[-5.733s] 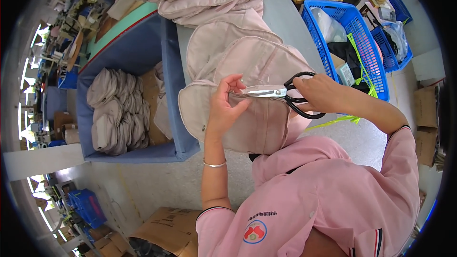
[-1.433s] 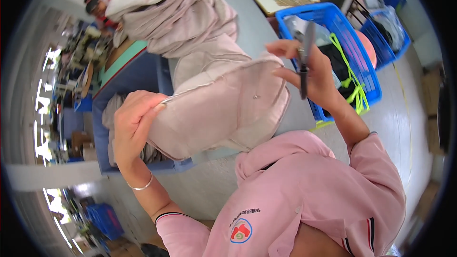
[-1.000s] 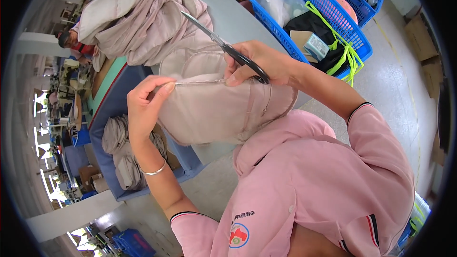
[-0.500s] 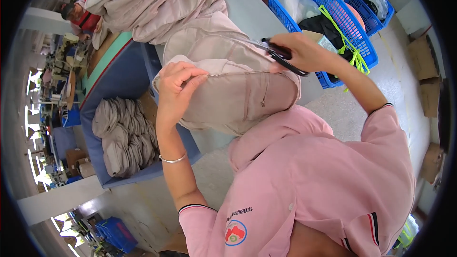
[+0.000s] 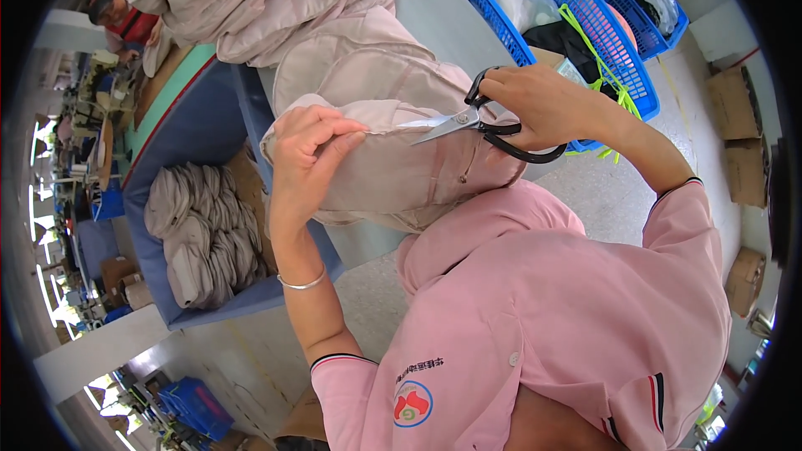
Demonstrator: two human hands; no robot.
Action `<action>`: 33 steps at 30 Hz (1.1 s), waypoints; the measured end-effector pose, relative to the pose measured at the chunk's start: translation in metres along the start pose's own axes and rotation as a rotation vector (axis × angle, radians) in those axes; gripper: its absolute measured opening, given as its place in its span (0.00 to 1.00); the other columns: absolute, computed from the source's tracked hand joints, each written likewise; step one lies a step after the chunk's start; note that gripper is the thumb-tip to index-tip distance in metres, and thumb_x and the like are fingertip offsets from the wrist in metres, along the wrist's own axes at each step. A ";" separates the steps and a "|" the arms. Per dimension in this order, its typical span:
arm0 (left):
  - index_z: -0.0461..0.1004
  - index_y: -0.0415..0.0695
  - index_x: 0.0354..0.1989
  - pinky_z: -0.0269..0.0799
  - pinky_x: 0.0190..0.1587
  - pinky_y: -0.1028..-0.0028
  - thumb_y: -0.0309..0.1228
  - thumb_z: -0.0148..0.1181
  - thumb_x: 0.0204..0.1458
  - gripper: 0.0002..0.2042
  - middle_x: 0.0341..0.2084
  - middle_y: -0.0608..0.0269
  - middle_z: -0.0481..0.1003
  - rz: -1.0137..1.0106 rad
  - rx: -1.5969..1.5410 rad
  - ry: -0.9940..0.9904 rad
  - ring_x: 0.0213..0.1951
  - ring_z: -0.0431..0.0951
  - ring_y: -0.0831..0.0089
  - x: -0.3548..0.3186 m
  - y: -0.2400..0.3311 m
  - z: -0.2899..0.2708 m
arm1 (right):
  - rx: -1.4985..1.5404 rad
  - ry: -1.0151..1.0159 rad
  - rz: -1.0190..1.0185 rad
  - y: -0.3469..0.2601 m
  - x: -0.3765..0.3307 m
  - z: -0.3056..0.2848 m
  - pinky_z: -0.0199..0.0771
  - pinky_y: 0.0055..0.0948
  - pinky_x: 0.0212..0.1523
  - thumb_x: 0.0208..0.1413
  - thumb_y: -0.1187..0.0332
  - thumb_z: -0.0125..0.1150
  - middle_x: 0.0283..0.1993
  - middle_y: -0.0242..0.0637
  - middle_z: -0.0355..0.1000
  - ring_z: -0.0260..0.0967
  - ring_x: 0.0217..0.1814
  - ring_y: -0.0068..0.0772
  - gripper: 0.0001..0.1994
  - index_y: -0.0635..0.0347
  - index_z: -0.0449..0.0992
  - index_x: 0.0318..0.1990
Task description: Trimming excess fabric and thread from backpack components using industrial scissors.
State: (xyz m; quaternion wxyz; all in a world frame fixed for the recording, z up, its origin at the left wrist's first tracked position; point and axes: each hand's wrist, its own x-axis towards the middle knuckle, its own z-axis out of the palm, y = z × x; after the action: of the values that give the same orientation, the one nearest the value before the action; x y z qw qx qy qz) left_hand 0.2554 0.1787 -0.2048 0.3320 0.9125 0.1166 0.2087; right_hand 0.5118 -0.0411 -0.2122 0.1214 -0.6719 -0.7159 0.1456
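Observation:
My left hand (image 5: 311, 146) pinches the edge seam of a beige fabric bag piece (image 5: 376, 175), which lies across the table edge and my lap. A zipper with a small pull shows on its right part. Black-handled scissors (image 5: 468, 121) are in my right hand (image 5: 543, 104), their blades spread at the seam a little right of my left fingers. The blades point left, toward the pinched edge. Whether they touch the fabric or a thread I cannot tell. More beige bag pieces (image 5: 368, 58) lie just beyond, on the table.
A tall heap of beige pieces (image 5: 259, 0) stands at the far left of the grey table (image 5: 426, 17). Left of me, a blue bin (image 5: 184, 134) holds stacked pieces (image 5: 205, 238). Blue baskets (image 5: 614, 54) are at the far right. Another person (image 5: 125, 21) sits at the far left.
The scissors have swung in from the right, their blades now spread and lowered to the seam near my left fingers. My left hand keeps its pinch.

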 end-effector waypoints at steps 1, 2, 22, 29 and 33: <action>0.84 0.42 0.32 0.62 0.48 0.70 0.27 0.67 0.50 0.04 0.29 0.65 0.76 -0.004 -0.008 0.003 0.37 0.72 0.68 0.001 -0.002 0.000 | 0.019 0.003 0.012 0.001 0.001 0.002 0.73 0.45 0.43 0.51 0.56 0.68 0.39 0.47 0.71 0.72 0.44 0.54 0.22 0.66 0.71 0.42; 0.84 0.42 0.32 0.62 0.47 0.70 0.27 0.67 0.50 0.04 0.29 0.65 0.76 -0.008 -0.015 0.005 0.37 0.72 0.68 0.002 -0.003 0.000 | 0.038 0.007 0.024 0.001 0.001 0.004 0.73 0.46 0.42 0.52 0.55 0.67 0.37 0.49 0.72 0.73 0.41 0.55 0.21 0.67 0.72 0.41; 0.83 0.43 0.31 0.57 0.54 0.69 0.30 0.66 0.52 0.04 0.27 0.69 0.76 -0.013 -0.033 -0.019 0.34 0.71 0.72 0.016 -0.020 0.006 | -0.087 0.124 0.000 0.002 0.016 0.018 0.72 0.44 0.33 0.50 0.51 0.71 0.31 0.46 0.70 0.73 0.34 0.53 0.25 0.66 0.69 0.36; 0.82 0.43 0.30 0.56 0.55 0.68 0.30 0.66 0.53 0.04 0.27 0.70 0.76 -0.004 -0.078 -0.053 0.34 0.72 0.72 0.020 -0.027 0.006 | -0.074 0.086 0.048 -0.001 0.011 0.018 0.72 0.45 0.33 0.50 0.56 0.71 0.31 0.46 0.71 0.73 0.33 0.53 0.21 0.65 0.69 0.36; 0.82 0.43 0.31 0.56 0.56 0.68 0.30 0.66 0.53 0.04 0.27 0.70 0.77 -0.022 -0.070 -0.062 0.35 0.73 0.72 0.020 -0.028 0.007 | -0.091 0.100 0.057 -0.001 0.011 0.022 0.72 0.44 0.33 0.49 0.57 0.71 0.31 0.45 0.71 0.73 0.33 0.52 0.21 0.65 0.69 0.36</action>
State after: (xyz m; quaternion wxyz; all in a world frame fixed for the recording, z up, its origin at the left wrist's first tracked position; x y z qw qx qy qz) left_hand 0.2739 0.2033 -0.2219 0.3694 0.9050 0.1090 0.1805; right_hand 0.5017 -0.0309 -0.2327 0.1221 -0.7033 -0.6955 0.0823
